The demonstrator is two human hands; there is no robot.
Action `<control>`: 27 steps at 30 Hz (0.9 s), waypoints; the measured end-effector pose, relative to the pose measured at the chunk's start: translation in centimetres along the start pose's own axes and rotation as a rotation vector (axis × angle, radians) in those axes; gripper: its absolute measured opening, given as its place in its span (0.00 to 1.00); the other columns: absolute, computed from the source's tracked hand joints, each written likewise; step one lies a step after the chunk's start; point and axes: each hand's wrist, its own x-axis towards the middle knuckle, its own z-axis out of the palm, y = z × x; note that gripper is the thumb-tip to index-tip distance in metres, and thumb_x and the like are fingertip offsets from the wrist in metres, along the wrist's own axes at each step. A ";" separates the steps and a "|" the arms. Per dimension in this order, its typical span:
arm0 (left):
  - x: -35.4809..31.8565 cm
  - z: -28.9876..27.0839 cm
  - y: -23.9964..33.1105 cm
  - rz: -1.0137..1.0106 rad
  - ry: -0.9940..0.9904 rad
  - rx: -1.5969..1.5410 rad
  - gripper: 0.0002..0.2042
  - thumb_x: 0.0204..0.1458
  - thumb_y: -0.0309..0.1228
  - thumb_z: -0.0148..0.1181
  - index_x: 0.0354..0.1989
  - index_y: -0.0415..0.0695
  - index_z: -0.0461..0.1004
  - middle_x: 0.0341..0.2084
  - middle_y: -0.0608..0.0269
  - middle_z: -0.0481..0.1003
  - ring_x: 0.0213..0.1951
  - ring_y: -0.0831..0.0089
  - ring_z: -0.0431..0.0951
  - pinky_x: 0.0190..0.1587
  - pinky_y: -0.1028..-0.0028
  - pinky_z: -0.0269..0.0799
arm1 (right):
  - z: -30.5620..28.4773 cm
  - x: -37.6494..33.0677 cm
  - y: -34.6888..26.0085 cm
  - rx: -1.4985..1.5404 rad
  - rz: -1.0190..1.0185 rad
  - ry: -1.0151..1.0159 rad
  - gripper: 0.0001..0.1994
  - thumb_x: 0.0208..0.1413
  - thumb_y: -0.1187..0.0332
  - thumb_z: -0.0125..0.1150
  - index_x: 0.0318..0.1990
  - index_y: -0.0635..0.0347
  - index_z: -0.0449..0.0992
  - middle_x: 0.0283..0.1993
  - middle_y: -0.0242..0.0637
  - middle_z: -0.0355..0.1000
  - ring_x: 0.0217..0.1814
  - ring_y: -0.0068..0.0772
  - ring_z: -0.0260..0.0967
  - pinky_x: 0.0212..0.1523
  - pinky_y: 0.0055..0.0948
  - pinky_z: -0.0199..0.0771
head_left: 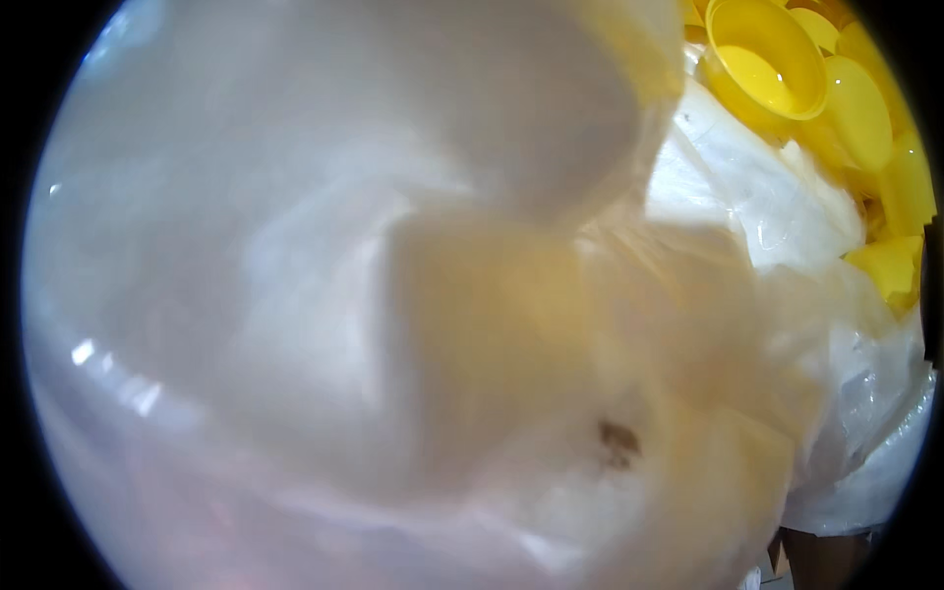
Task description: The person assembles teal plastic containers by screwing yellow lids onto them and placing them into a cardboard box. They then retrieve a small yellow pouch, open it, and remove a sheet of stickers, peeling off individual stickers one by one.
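A milky, translucent plastic sheet or bag [324,324] hangs right in front of the camera and blurs almost the whole picture. Behind it only pale and yellowish shapes show, too soft to name. At the upper right, past the sheet's edge, several bright yellow plastic cups or caps [777,69] lie heaped on crumpled white plastic film [757,187]. Neither of my hands can be made out.
More crumpled clear-white film [865,433] fills the right side down to the lower right. A brown surface [826,560] shows under it at the bottom right. A small dark speck [618,441] sits on or behind the blurred sheet.
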 end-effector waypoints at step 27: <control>-0.9 9.7 -7.0 0.113 0.313 -0.634 0.21 0.55 0.29 0.58 0.55 0.34 0.64 0.48 0.38 0.65 0.54 0.43 0.66 0.61 0.55 0.61 | -55.7 -34.9 -18.9 0.799 -0.792 1.356 0.21 0.54 0.76 0.62 0.56 0.65 0.67 0.66 0.51 0.60 0.67 0.53 0.59 0.63 0.43 0.63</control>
